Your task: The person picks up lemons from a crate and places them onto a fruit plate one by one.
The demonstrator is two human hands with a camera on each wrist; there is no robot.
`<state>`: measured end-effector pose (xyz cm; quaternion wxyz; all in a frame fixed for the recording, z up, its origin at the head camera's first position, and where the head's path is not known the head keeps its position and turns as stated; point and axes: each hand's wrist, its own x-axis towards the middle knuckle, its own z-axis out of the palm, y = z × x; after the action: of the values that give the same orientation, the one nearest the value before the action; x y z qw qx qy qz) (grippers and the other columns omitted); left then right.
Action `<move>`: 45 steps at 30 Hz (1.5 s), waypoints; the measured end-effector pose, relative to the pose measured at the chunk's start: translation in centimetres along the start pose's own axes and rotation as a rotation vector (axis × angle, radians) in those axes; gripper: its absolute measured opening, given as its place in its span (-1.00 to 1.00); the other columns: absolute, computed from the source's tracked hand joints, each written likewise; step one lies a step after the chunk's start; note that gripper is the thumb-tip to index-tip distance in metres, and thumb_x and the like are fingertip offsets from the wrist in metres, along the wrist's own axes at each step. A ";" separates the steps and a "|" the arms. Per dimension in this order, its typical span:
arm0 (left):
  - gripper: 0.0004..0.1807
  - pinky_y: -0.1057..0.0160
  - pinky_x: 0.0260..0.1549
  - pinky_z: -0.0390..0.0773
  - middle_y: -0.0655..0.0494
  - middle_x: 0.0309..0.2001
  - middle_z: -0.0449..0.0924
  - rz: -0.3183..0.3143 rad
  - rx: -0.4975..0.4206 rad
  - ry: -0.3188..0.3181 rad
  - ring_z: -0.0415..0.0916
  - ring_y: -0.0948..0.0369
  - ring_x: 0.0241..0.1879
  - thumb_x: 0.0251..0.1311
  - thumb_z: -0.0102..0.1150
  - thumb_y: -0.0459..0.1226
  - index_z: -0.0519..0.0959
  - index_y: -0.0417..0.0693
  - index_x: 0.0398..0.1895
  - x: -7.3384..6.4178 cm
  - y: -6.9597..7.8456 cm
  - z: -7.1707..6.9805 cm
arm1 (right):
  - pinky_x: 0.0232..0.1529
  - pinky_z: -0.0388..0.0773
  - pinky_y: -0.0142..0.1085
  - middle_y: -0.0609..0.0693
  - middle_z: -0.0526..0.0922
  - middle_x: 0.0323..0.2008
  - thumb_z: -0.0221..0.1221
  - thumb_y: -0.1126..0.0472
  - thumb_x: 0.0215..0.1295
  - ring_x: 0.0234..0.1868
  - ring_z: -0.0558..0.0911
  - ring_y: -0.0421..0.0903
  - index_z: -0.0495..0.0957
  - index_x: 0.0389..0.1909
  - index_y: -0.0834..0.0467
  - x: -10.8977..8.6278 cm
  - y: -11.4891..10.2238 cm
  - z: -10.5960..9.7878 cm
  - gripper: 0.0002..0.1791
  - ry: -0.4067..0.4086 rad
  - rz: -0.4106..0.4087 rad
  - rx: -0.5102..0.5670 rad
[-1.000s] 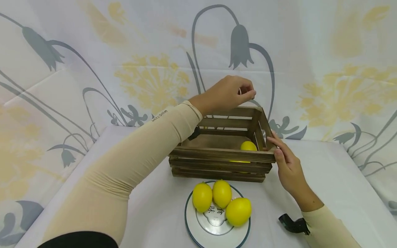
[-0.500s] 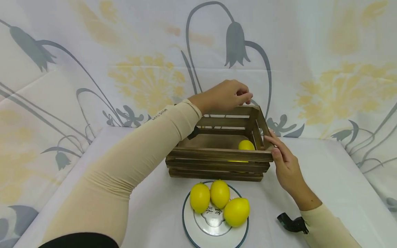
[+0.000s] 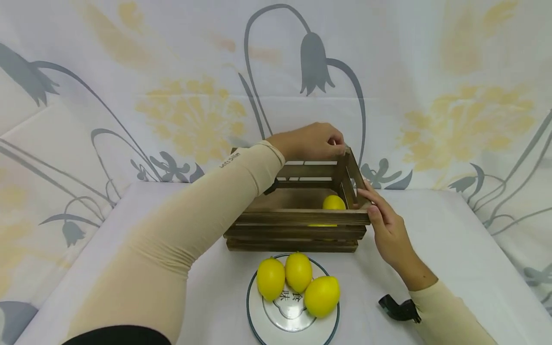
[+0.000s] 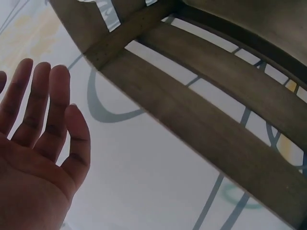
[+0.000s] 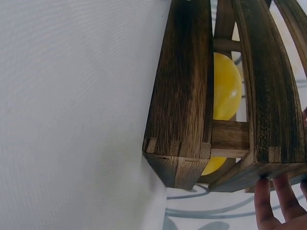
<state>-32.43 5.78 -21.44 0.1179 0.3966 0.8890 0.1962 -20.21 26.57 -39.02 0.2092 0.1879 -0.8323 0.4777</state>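
Note:
A dark slatted wooden crate (image 3: 297,232) stands on the white cloth, with a yellow lemon (image 3: 334,202) inside near its right end. My left hand (image 3: 312,141) is stretched across to the crate's back rim; in the left wrist view its fingers (image 4: 41,103) are loosely bent, with nothing in them, beside the back slats. At the crate's right end, my right hand (image 3: 390,235) grips the rim near the front corner. The right wrist view shows these fingertips (image 5: 263,191) against the end slat, and the lemon (image 5: 226,88) through the gaps.
Three lemons (image 3: 298,272) rest on a white plate (image 3: 254,311) with a dark blue rim, in front of the crate. Below my right hand, a black curved piece (image 3: 398,309) sits at the sleeve. A flower-printed cloth (image 3: 181,57) hangs behind.
My left hand has come down toward the crate's back rim. My right hand keeps its hold on the crate. The whole head view has shifted, so things appear farther left.

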 end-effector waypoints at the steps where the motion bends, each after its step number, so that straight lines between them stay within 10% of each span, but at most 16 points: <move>1: -0.72 0.35 -0.22 0.50 0.10 -0.14 0.64 0.004 0.014 -0.016 0.50 0.24 -0.25 0.52 -0.08 -0.16 0.64 -0.03 -0.13 0.1 -0.1 0.3 | 0.34 0.11 -0.70 -0.03 0.21 0.54 -0.14 0.27 0.60 0.51 0.16 -0.38 0.38 0.40 0.02 -0.1 0.0 0.0 -0.56 -0.005 0.002 -0.003; 18: -0.75 0.29 -0.13 0.56 0.11 -0.27 0.54 -0.117 0.076 -0.358 0.55 0.16 -0.22 0.49 -0.02 -0.16 0.61 -0.05 -0.03 1.8 0.8 3.5 | 0.35 0.11 -0.69 -0.06 0.21 0.54 -0.14 0.30 0.59 0.51 0.16 -0.42 0.39 0.40 0.06 -0.5 -0.2 -0.8 -0.56 0.010 -0.006 0.000; 29: -0.66 0.07 0.19 0.52 -0.02 0.19 0.54 -0.214 0.104 -0.513 0.55 0.05 0.15 0.47 0.05 -0.07 0.58 0.02 0.16 1.7 0.9 4.8 | 0.35 0.10 -0.70 -0.05 0.20 0.54 -0.14 0.29 0.59 0.50 0.16 -0.43 0.38 0.40 0.04 -0.8 -0.5 -1.0 -0.55 0.009 0.004 -0.006; 45: -0.68 0.08 0.11 0.57 0.17 0.32 0.47 -0.247 0.194 -0.614 0.57 0.16 0.14 0.42 0.10 -0.03 0.59 0.30 0.18 1.7 1.0 6.1 | 0.36 0.12 -0.68 -0.06 0.22 0.53 -0.13 0.32 0.58 0.50 0.18 -0.41 0.39 0.39 0.07 -1.5 -1.1 -1.2 -0.56 0.016 -0.007 -0.004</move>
<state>-30.60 9.22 -26.53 0.3645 0.3361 0.8678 -0.0335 -18.19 27.32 -38.48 0.2179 0.1867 -0.8309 0.4767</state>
